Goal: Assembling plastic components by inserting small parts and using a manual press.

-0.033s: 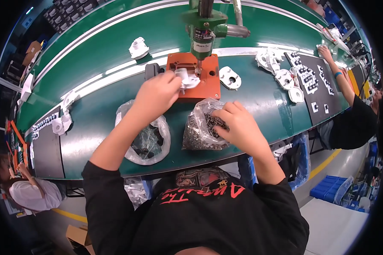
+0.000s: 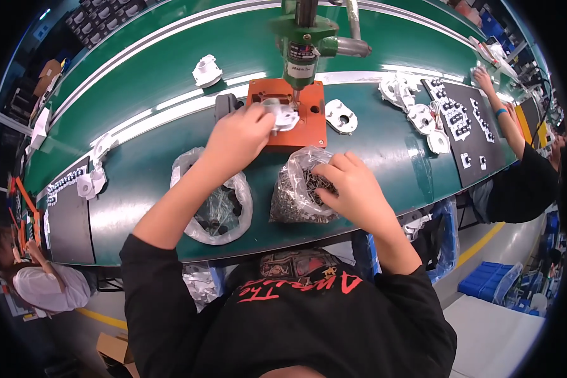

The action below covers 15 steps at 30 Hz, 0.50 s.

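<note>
My left hand (image 2: 242,135) is closed on a white plastic housing (image 2: 285,118), blurred at its near edge. It holds the housing over the orange fixture block (image 2: 309,129), just below the spindle of a green drill press (image 2: 299,53). My right hand (image 2: 353,189) reaches into the mouth of a clear plastic bag (image 2: 286,192) full of small metal screws (image 2: 312,186). Thumb and index finger there are bent and apart, touching or close to the screws; the other fingertips are partly hidden. A second white housing (image 2: 341,117) lies flat right of the block.
Left of the screw bag stands an open clear bag (image 2: 242,211) with dark parts. More white housings (image 2: 422,116) and a black mat (image 2: 466,126) of small parts lie to the right. Another housing (image 2: 206,71) sits beyond. Co-workers (image 2: 513,126) are at both sides.
My left hand and its housing have shifted slightly right, and the housing has turned a little. The right hand has barely moved in the bag.
</note>
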Each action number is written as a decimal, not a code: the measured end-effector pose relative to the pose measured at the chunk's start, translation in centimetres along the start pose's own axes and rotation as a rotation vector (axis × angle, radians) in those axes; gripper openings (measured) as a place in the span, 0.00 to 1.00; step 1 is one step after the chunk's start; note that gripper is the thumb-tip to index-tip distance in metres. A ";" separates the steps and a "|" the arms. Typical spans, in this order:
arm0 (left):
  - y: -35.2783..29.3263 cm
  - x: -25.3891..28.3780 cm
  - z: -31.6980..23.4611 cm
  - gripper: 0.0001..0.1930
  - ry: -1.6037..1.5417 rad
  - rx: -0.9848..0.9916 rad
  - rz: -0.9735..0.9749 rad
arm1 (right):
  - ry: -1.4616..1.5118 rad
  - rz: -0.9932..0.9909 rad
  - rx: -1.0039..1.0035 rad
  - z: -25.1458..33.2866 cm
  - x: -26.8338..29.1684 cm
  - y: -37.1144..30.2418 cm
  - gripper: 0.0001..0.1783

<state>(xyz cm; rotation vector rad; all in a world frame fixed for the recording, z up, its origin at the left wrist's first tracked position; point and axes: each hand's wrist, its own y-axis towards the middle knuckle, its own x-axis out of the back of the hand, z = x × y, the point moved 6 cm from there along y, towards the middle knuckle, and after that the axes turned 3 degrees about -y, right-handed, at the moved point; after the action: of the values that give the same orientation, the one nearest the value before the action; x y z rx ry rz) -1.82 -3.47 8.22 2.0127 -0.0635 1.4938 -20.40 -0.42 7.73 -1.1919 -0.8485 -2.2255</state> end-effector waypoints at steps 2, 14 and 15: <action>1.1 -2.9 0.1 0.07 0.125 -0.060 0.006 | -0.007 -0.003 0.002 0.2 -0.5 -0.3 0.15; 1.8 -4.2 0.0 0.08 0.305 -0.122 -0.112 | 0.035 -0.050 0.002 -0.1 -1.4 -0.7 0.07; 1.8 -4.1 0.0 0.07 0.316 -0.136 -0.156 | 0.044 -0.048 -0.005 -0.2 -1.5 -0.7 0.06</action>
<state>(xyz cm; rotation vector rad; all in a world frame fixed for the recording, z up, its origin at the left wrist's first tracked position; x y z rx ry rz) -4.04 -6.22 5.46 1.6173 0.1159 1.6402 -20.23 0.13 6.20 -1.1318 -0.8623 -2.2851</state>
